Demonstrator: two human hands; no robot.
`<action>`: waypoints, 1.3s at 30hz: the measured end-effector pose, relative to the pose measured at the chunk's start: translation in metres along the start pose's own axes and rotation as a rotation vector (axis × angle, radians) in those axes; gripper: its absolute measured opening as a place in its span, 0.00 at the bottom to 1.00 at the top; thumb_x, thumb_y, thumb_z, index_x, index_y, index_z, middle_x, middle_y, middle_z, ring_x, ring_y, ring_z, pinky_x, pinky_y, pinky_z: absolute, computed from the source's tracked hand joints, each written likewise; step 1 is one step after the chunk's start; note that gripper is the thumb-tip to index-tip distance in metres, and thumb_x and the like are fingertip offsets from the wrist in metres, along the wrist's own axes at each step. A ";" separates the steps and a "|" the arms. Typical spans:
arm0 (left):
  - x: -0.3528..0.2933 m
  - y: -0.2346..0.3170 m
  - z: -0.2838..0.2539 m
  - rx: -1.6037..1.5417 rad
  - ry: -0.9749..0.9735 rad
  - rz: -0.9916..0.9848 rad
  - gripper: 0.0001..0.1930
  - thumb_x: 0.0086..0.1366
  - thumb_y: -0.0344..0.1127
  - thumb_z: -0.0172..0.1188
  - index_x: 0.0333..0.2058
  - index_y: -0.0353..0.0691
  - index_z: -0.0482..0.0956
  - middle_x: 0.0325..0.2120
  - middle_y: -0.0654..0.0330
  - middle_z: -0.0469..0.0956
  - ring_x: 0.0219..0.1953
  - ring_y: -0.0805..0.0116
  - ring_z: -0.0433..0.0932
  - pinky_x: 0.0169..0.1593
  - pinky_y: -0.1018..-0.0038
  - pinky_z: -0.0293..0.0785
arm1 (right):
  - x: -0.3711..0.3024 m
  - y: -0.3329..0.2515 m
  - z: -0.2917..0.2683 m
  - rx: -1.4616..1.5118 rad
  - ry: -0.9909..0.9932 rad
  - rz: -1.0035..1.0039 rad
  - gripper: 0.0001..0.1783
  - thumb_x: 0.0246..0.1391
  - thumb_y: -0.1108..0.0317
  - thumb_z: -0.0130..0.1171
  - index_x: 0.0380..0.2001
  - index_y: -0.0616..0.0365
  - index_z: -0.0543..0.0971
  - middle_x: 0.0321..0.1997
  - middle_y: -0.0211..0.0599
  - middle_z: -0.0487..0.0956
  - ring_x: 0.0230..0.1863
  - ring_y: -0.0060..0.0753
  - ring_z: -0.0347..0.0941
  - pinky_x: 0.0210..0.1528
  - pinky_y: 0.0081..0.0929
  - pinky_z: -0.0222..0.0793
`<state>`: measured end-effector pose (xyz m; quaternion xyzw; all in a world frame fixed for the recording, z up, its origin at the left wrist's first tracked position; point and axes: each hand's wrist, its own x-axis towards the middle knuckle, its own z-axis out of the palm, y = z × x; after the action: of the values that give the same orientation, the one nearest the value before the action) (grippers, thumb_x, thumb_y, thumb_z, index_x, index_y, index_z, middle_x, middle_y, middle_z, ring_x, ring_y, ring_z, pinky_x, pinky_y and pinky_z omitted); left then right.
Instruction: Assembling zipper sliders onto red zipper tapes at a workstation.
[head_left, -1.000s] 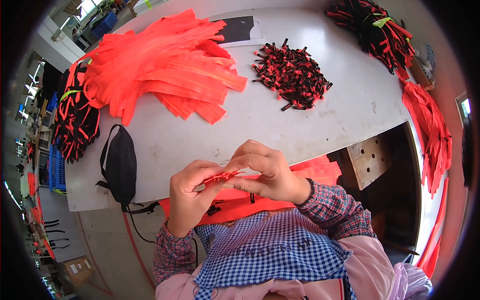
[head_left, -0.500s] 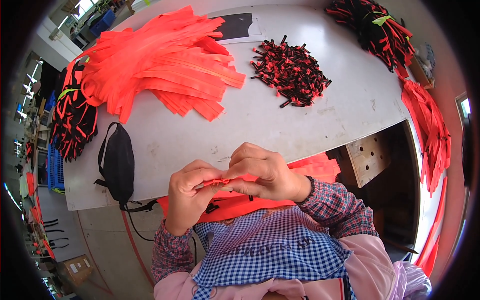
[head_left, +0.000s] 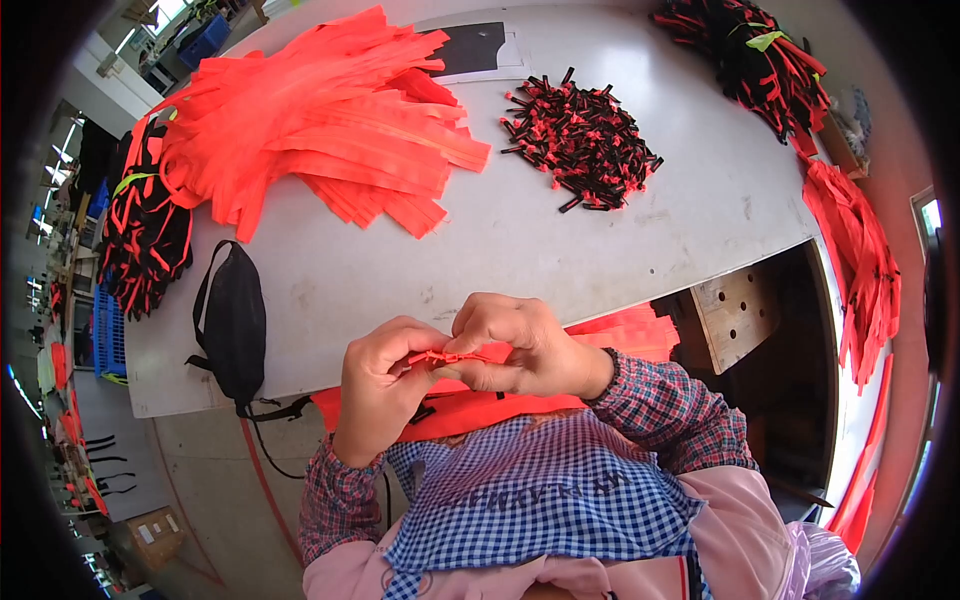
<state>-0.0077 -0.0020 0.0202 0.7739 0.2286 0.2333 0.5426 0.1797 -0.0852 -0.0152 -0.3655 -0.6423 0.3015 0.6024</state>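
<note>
Both hands meet just in front of my chest at the table's near edge. My left hand [head_left: 385,385] and my right hand [head_left: 520,345] pinch the same narrow orange strip [head_left: 447,357] between their fingertips. The strip's end is folded and mostly hidden by my fingers. More orange strips [head_left: 600,335] lie across my lap under the hands. Whether a small black piece is on the strip I cannot tell.
On the grey table [head_left: 560,240] lie a big heap of orange strips [head_left: 320,130], a pile of small black-and-red pieces [head_left: 580,135], a black pouch [head_left: 233,320] and black-and-orange bundles [head_left: 145,230] [head_left: 750,55]. Orange strips [head_left: 855,260] hang off the right edge.
Both hands stay together on the strip; the fingers have shifted slightly along it, and the hands sit a little lower in the view.
</note>
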 end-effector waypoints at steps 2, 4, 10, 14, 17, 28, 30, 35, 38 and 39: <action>0.001 0.000 0.003 -0.092 0.028 -0.017 0.05 0.62 0.19 0.65 0.37 0.29 0.81 0.34 0.58 0.81 0.35 0.73 0.80 0.41 0.78 0.77 | 0.000 -0.001 0.001 -0.005 0.017 0.001 0.09 0.53 0.75 0.69 0.31 0.59 0.77 0.30 0.34 0.75 0.34 0.33 0.73 0.35 0.29 0.70; 0.003 0.000 0.004 -0.166 0.041 -0.042 0.04 0.62 0.21 0.66 0.36 0.29 0.81 0.33 0.59 0.81 0.35 0.74 0.80 0.41 0.78 0.77 | 0.001 -0.002 -0.002 -0.026 0.030 0.010 0.09 0.53 0.75 0.69 0.31 0.60 0.76 0.30 0.34 0.75 0.33 0.32 0.73 0.35 0.29 0.70; 0.001 0.002 -0.003 -0.004 -0.017 -0.049 0.03 0.65 0.25 0.66 0.36 0.32 0.82 0.32 0.62 0.82 0.34 0.76 0.79 0.40 0.79 0.76 | 0.006 -0.002 -0.004 -0.002 -0.077 0.106 0.07 0.55 0.74 0.66 0.32 0.60 0.75 0.28 0.33 0.74 0.29 0.27 0.71 0.32 0.26 0.70; 0.004 -0.001 -0.002 -0.103 -0.006 -0.075 0.03 0.67 0.26 0.65 0.37 0.32 0.81 0.32 0.63 0.81 0.35 0.77 0.79 0.40 0.79 0.76 | 0.010 -0.003 -0.001 0.000 -0.068 0.120 0.08 0.57 0.72 0.66 0.32 0.60 0.76 0.28 0.31 0.74 0.28 0.24 0.71 0.30 0.23 0.69; 0.002 -0.003 0.000 -0.204 0.052 -0.038 0.04 0.67 0.26 0.65 0.37 0.31 0.81 0.34 0.61 0.81 0.36 0.76 0.80 0.41 0.78 0.77 | 0.011 -0.004 -0.001 0.038 -0.025 0.127 0.09 0.58 0.71 0.67 0.32 0.58 0.75 0.27 0.29 0.74 0.28 0.23 0.70 0.30 0.23 0.68; 0.011 0.001 -0.003 -0.277 0.077 0.058 0.08 0.67 0.26 0.64 0.42 0.29 0.80 0.38 0.59 0.79 0.40 0.74 0.80 0.44 0.78 0.79 | 0.022 -0.002 0.003 -0.080 0.023 0.004 0.09 0.57 0.70 0.69 0.37 0.59 0.78 0.30 0.29 0.74 0.29 0.20 0.70 0.31 0.24 0.67; 0.010 -0.001 -0.004 -0.297 0.100 0.095 0.08 0.68 0.25 0.63 0.44 0.29 0.80 0.39 0.59 0.79 0.40 0.74 0.80 0.46 0.78 0.79 | 0.023 0.001 0.004 -0.016 0.070 0.012 0.10 0.58 0.69 0.69 0.37 0.59 0.78 0.32 0.28 0.76 0.30 0.19 0.70 0.32 0.22 0.68; -0.013 -0.021 0.000 -0.397 0.072 -0.180 0.08 0.69 0.25 0.59 0.45 0.28 0.81 0.40 0.60 0.82 0.43 0.75 0.79 0.51 0.78 0.75 | 0.000 0.018 0.016 0.364 0.135 0.400 0.11 0.61 0.65 0.68 0.36 0.60 0.78 0.33 0.24 0.78 0.32 0.15 0.71 0.32 0.18 0.69; -0.031 -0.055 0.018 -0.549 0.097 -0.398 0.10 0.70 0.25 0.58 0.47 0.27 0.81 0.43 0.58 0.83 0.45 0.75 0.80 0.52 0.77 0.76 | -0.033 0.038 0.037 0.331 0.222 0.671 0.14 0.64 0.60 0.65 0.35 0.61 0.77 0.30 0.24 0.78 0.29 0.14 0.70 0.30 0.17 0.68; -0.037 -0.069 0.026 -0.611 0.123 -0.492 0.11 0.70 0.25 0.58 0.47 0.27 0.82 0.43 0.57 0.83 0.46 0.75 0.80 0.52 0.76 0.76 | -0.044 0.046 0.039 0.299 0.207 0.781 0.15 0.64 0.59 0.65 0.34 0.61 0.77 0.30 0.24 0.78 0.29 0.14 0.70 0.30 0.17 0.68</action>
<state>-0.0281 -0.0228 -0.0573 0.4835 0.3593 0.1994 0.7729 0.1458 -0.0941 -0.0816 -0.5181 -0.3413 0.5585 0.5506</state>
